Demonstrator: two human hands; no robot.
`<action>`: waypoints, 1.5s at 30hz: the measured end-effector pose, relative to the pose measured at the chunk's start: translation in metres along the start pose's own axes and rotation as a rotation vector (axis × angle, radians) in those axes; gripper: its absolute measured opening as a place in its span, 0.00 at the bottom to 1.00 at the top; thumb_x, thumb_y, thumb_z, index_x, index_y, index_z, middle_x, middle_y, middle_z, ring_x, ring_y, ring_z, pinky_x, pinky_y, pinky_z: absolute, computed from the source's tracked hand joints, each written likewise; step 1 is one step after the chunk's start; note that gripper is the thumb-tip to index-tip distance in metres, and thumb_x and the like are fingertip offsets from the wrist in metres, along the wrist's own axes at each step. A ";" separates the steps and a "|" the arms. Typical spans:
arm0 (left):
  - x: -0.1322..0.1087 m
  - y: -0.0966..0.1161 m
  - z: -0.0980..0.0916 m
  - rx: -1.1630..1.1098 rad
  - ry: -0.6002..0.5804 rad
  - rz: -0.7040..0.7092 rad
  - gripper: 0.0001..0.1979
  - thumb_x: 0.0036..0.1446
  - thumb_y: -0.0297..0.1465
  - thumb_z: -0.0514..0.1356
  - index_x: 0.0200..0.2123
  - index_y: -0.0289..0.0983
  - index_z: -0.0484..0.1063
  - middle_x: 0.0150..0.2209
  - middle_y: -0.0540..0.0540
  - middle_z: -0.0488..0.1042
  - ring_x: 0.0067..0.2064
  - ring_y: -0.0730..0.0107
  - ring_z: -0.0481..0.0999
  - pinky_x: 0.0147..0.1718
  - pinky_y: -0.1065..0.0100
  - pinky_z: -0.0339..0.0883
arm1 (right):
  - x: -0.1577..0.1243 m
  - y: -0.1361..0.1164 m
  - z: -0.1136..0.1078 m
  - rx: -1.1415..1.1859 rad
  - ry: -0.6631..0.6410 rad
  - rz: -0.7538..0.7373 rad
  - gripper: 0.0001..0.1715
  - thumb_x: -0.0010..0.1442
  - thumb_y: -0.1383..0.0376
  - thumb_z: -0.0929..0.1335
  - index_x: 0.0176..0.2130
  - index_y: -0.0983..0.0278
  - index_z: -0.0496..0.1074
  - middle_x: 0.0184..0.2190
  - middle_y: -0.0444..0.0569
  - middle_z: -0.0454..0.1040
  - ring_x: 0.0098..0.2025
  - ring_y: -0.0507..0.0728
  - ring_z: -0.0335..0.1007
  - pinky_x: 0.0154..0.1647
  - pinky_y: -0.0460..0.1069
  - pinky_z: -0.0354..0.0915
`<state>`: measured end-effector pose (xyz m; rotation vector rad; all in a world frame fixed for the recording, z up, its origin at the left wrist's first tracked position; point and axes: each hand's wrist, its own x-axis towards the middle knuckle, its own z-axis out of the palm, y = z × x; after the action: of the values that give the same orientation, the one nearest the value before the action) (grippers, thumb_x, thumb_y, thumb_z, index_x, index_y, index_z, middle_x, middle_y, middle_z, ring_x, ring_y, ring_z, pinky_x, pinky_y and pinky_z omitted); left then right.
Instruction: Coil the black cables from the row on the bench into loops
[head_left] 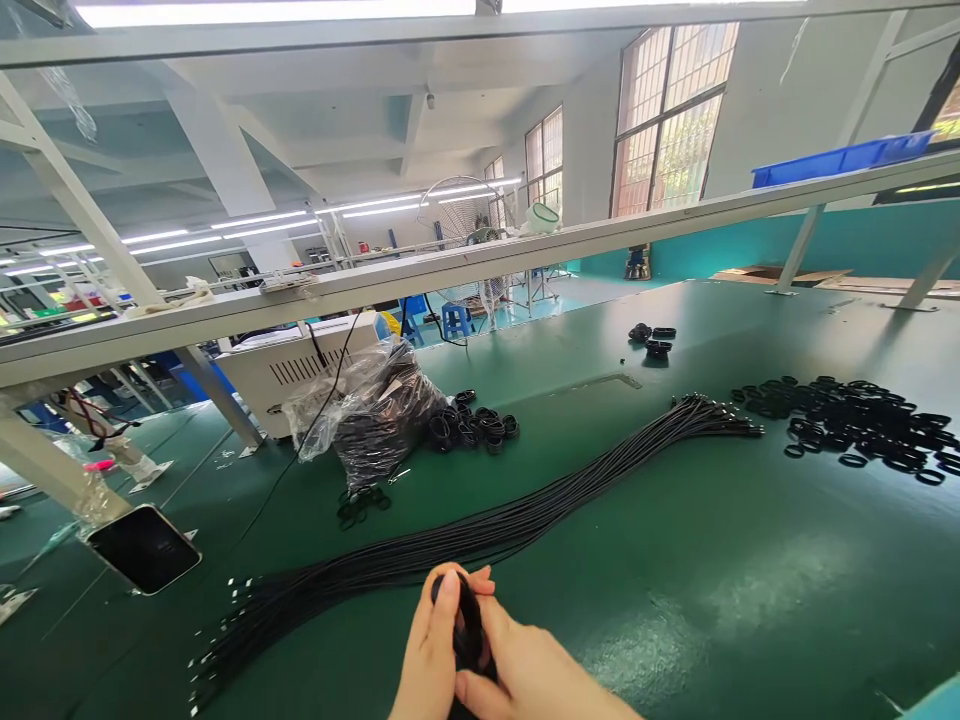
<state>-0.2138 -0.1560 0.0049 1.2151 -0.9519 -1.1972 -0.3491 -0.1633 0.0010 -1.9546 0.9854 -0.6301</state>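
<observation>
My left hand [429, 640] and my right hand [532, 660] meet at the near edge of the view, both closed around a coiled black cable [469, 625]. The left thumb presses on top of the coil, and the right fingers wrap its other side. The lower part of the coil is hidden by the hands. Just beyond them a long bundle of black cables [480, 535] lies slantwise across the green table [675, 560], with its ends fanned out. To the right is a spread pile of small black rings [862, 425].
A clear plastic bag [390, 410] of black items stands at centre left, with small black coils [472, 425] beside it. A phone [144, 548] leans against a post. Behind are a white machine [300, 365], a shelf rail [450, 270] and a blue tray [840, 160].
</observation>
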 end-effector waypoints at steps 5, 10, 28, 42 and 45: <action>0.018 0.014 -0.013 -0.053 -0.166 -0.112 0.20 0.57 0.50 0.56 0.37 0.38 0.69 0.31 0.50 0.73 0.30 0.70 0.74 0.24 0.70 0.70 | 0.015 -0.006 -0.052 -0.200 0.161 0.045 0.19 0.65 0.55 0.60 0.41 0.62 0.74 0.35 0.50 0.78 0.38 0.58 0.73 0.38 0.50 0.63; 0.020 -0.016 -0.013 0.068 -0.299 -0.130 0.26 0.55 0.50 0.59 0.47 0.36 0.64 0.22 0.53 0.68 0.21 0.75 0.68 0.14 0.77 0.56 | 0.030 0.011 -0.036 -0.187 0.045 -0.261 0.32 0.57 0.68 0.64 0.61 0.65 0.63 0.59 0.54 0.67 0.60 0.59 0.61 0.61 0.55 0.56; 0.010 -0.024 -0.013 0.085 -0.312 -0.230 0.27 0.56 0.56 0.51 0.29 0.36 0.67 0.22 0.46 0.74 0.23 0.70 0.74 0.25 0.70 0.69 | 0.031 0.040 0.003 -0.201 0.254 0.039 0.21 0.60 0.76 0.55 0.46 0.65 0.69 0.39 0.53 0.78 0.41 0.55 0.75 0.48 0.49 0.66; 0.014 -0.006 -0.028 0.067 -0.482 -0.273 0.29 0.59 0.53 0.46 0.24 0.35 0.70 0.26 0.43 0.75 0.28 0.64 0.77 0.22 0.71 0.64 | 0.028 0.039 -0.003 -0.426 0.177 0.052 0.18 0.59 0.78 0.57 0.45 0.67 0.67 0.33 0.51 0.76 0.39 0.58 0.70 0.40 0.46 0.61; 0.020 -0.009 -0.032 0.039 -0.486 -0.324 0.34 0.58 0.57 0.41 0.36 0.35 0.72 0.35 0.40 0.76 0.32 0.60 0.80 0.24 0.69 0.67 | 0.028 0.041 -0.003 -0.463 0.162 0.016 0.19 0.57 0.79 0.58 0.44 0.67 0.68 0.30 0.50 0.75 0.38 0.58 0.69 0.41 0.47 0.61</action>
<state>-0.1806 -0.1694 -0.0104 1.1590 -1.1617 -1.7926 -0.3521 -0.2017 -0.0310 -2.3188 1.3387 -0.5963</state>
